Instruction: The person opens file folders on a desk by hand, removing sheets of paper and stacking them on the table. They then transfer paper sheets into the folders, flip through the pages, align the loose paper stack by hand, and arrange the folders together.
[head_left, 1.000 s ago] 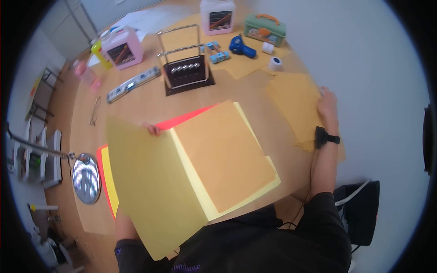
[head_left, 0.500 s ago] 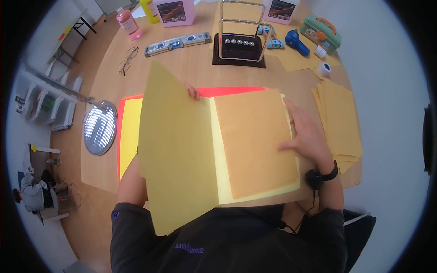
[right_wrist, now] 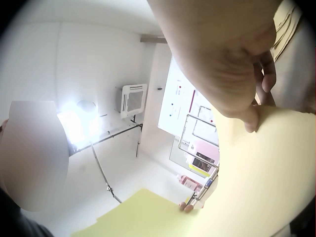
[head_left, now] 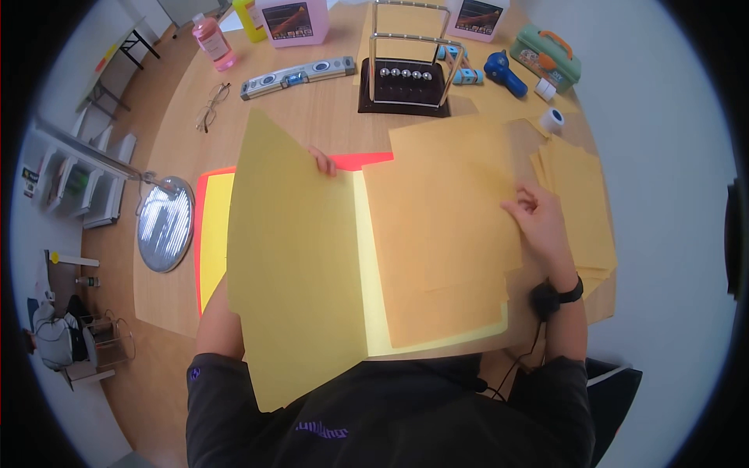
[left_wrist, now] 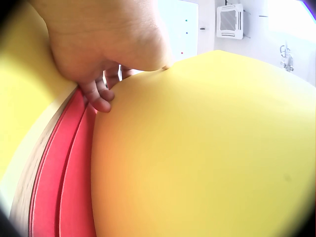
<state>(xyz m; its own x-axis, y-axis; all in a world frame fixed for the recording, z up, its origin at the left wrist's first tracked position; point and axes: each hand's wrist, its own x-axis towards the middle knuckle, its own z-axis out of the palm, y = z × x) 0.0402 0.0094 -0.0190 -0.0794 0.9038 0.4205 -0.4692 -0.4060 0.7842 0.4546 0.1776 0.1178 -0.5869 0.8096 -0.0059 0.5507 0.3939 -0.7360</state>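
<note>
My left hand [head_left: 321, 161] holds up the yellow cover of a folder [head_left: 300, 265], with only its fingertips showing past the top edge in the head view. From the left wrist view, its fingers curl round the cover's edge beside red folders [left_wrist: 76, 173]. My right hand [head_left: 540, 222] pinches the right edge of a tan paper sheet [head_left: 460, 171], thumb on the near face in the right wrist view. That sheet is raised and overlaps other tan paper [head_left: 445, 320] lying on the folder's pale yellow inside [head_left: 378, 335].
A stack of tan sheets [head_left: 585, 210] lies right of the folder. Behind stand a Newton's cradle [head_left: 406, 86], a spirit level [head_left: 298, 77], glasses [head_left: 211, 108], a blue tool [head_left: 505, 74] and a green box [head_left: 546, 56]. A round lamp base [head_left: 165, 226] stands left.
My right hand came from the stack at the right to the paper in the folder and now pinches a tan sheet, its top edge raised. My left hand keeps holding the cover up.
</note>
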